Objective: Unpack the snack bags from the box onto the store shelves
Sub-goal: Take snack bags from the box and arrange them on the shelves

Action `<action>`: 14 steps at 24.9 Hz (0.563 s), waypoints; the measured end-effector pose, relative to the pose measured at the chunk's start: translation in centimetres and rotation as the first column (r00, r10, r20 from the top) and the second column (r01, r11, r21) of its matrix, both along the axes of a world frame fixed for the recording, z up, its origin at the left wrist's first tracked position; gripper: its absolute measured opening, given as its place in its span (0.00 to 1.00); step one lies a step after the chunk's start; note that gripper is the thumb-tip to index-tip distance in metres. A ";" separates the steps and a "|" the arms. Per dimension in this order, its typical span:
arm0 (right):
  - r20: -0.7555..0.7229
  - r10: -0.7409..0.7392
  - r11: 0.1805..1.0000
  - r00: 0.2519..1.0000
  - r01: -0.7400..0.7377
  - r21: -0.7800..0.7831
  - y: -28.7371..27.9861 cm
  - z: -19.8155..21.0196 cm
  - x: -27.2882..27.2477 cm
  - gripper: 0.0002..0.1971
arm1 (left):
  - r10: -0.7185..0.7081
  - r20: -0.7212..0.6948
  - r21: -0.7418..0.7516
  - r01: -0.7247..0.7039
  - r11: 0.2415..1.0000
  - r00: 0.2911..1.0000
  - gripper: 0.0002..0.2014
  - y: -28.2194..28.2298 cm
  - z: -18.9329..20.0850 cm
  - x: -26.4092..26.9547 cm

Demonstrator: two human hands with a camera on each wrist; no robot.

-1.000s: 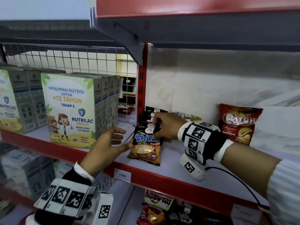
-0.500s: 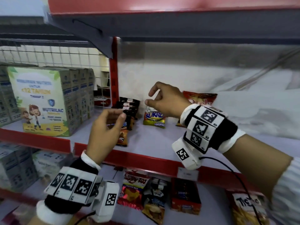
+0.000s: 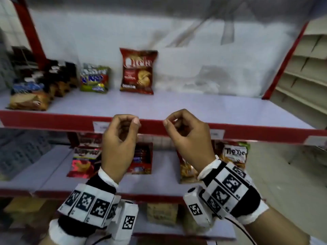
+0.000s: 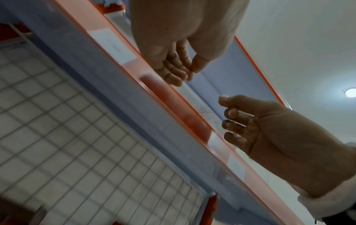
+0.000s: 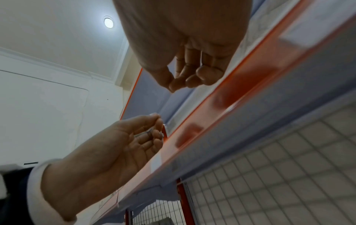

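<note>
Both hands empty at the shelf edge

Left hand [image 3: 120, 140] and right hand [image 3: 189, 138] hover side by side, each grip loosely curled on nothing; bags [image 3: 138, 71] stand beyond, up-left, nearer the left; box unseen.

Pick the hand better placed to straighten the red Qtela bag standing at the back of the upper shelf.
Left, probably. The left hand is empty and sits almost straight below the red Qtela bag; the right hand, also empty, is farther to the side.
</note>
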State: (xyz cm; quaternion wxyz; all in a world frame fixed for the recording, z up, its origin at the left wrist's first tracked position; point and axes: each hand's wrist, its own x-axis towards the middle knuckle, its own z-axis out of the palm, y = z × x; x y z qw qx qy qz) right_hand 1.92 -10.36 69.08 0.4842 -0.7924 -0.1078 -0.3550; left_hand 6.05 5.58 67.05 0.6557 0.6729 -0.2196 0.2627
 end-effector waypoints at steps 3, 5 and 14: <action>-0.019 0.075 0.997 0.997 -0.074 0.023 -2.9 -5.9 -3.4 0.03 | -0.057 -0.018 0.039 0.057 0.998 0.998 0.04 -3.5 -5.8 -3.8; -0.083 0.101 0.994 0.991 -0.097 0.055 -3.9 -9.3 -4.6 0.02 | -0.086 -0.101 0.071 0.093 0.993 0.991 0.03 -4.8 -9.4 -5.2; -0.637 0.136 0.989 0.759 -0.070 0.128 -4.9 -30.9 -7.2 0.03 | -0.022 -0.596 0.246 0.209 0.946 0.803 0.08 -5.6 -30.5 -6.7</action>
